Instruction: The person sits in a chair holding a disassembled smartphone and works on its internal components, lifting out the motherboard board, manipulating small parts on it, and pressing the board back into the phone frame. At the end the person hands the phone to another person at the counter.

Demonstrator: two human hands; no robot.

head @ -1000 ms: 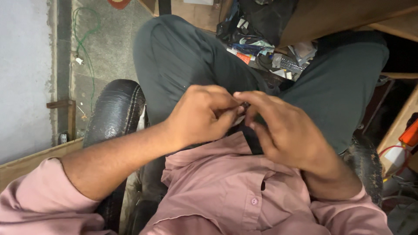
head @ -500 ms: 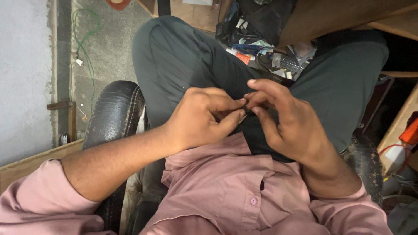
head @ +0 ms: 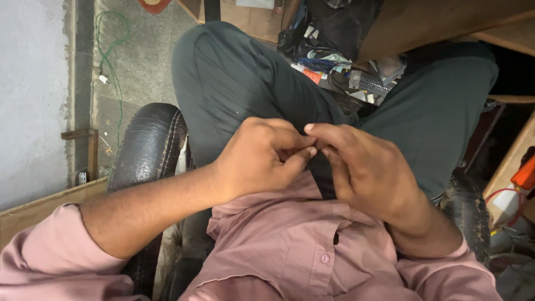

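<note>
Left hand: your left hand hovers over your lap, knuckles up, its fingers curled in and pressed against the tips of the other hand.
Right hand: your right hand meets it from the other side, its fingers bent, the forefinger stretched across to touch the left fingertips.
Pinch point: both sets of fingertips close together at one spot above the dark trousers; whatever sits between them is too small or too hidden to make out, so you cannot tell what they pinch.
Where that spot lies: just above the hem of your pink shirt, between your two thighs.
Seat: a black chair armrest with worn, cracked covering lies under your left forearm.
Floor: a green cable loops over the grey floor to your left.
Beyond the knees: a heap of small packets and wires lies under a wooden board.
Far right: an orange tool shows at the edge.
</note>
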